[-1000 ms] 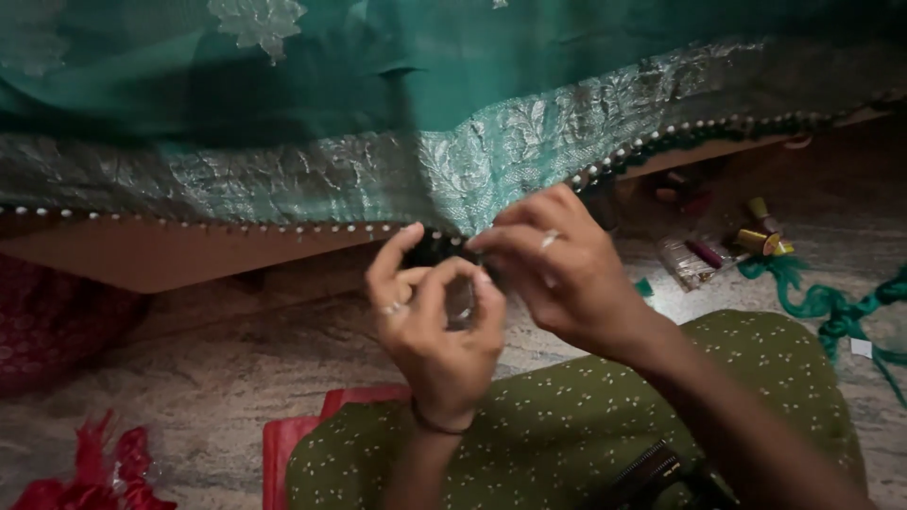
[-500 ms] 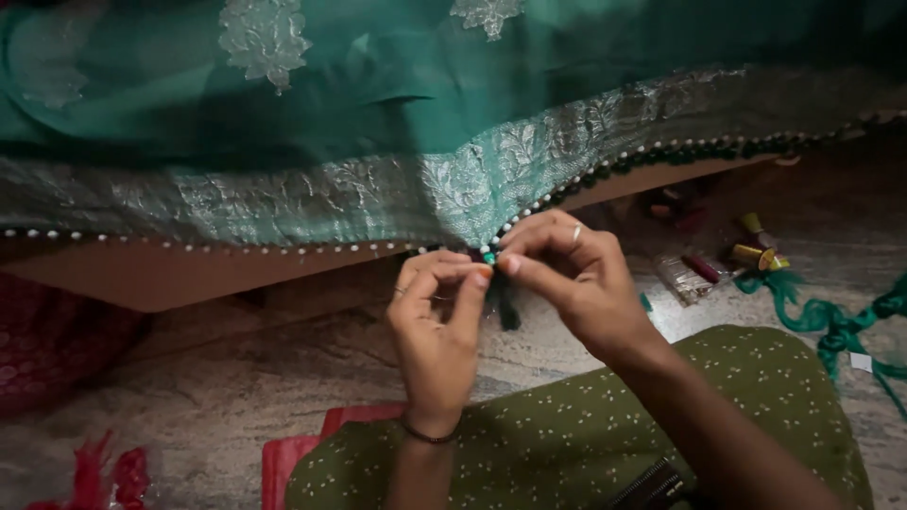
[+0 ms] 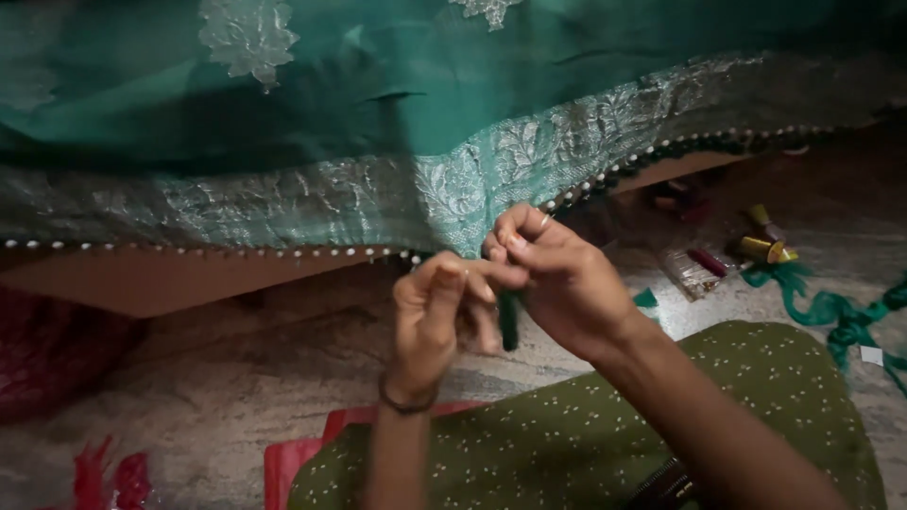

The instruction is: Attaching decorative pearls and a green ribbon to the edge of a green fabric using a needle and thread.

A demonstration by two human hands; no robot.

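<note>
A teal-green cloth point(image 3: 397, 85) with a silver woven border point(image 3: 312, 203) hangs across the upper part of the head view. Its lower edge carries a row of small pale beads point(image 3: 236, 251). My left hand point(image 3: 430, 316) and my right hand point(image 3: 557, 279) meet at this edge near the middle. Both pinch the hem, fingertips touching each other. A short dark green tassel point(image 3: 509, 321) hangs from the edge between the two hands. My right hand wears a ring, my left wrist a dark bangle.
Thread spools point(image 3: 761, 241) and a loose green thread bundle point(image 3: 831, 312) lie on the stone floor at right. Red plastic point(image 3: 113, 477) sits at lower left. My knee in green dotted fabric point(image 3: 756, 397) fills the lower right. A wooden board point(image 3: 142, 283) runs under the cloth.
Both hands have stayed at the beaded edge, working close together. The dark tassel now hangs lower between them, and the view has shifted slightly.
</note>
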